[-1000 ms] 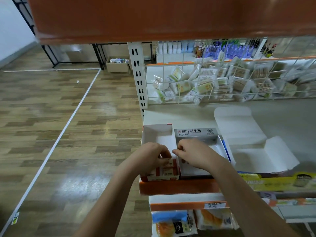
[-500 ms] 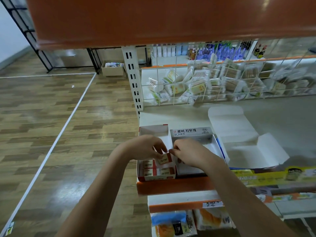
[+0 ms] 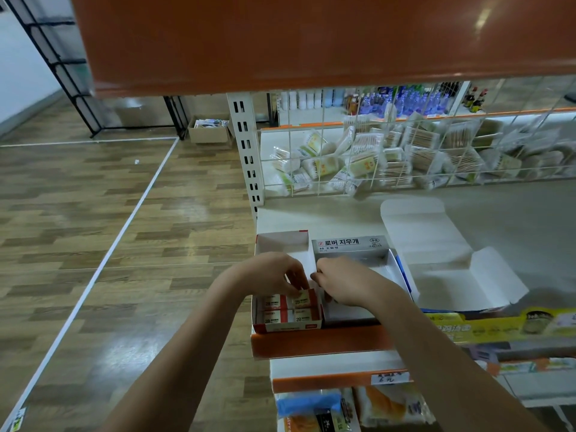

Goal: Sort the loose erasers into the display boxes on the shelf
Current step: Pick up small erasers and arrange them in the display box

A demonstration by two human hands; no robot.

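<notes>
Seating the eraser [image 3: 304, 299] squarely is the step in hand, as I judge it: the left hand [image 3: 268, 274] has its fingers [image 3: 293, 280] curled down onto the top edge of a white-and-red sleeved eraser marked 2B, pinching it at the back right of the rows already laid in the red-trimmed display box [image 3: 285, 294]. That eraser sits tilted, its near edge raised above its neighbours, so it should be pressed flat and slid snug against the box's right wall, label up like the others. The right hand [image 3: 349, 283] reaches into the neighbouring grey display box [image 3: 358, 275] printed with Korean text; its fingers are curled and turned away from the camera, so I cannot tell whether they hold an eraser or merely steady the divider between the two boxes. Both boxes stand side by side at the front of the shelf [image 3: 311, 341], behind its orange lip. Most of the red-trimmed box's rear is bare, so filling row by row toward the back would keep the stack tidy. An opened white carton [image 3: 436, 260] lies just right of the grey box, its flaps spread.
</notes>
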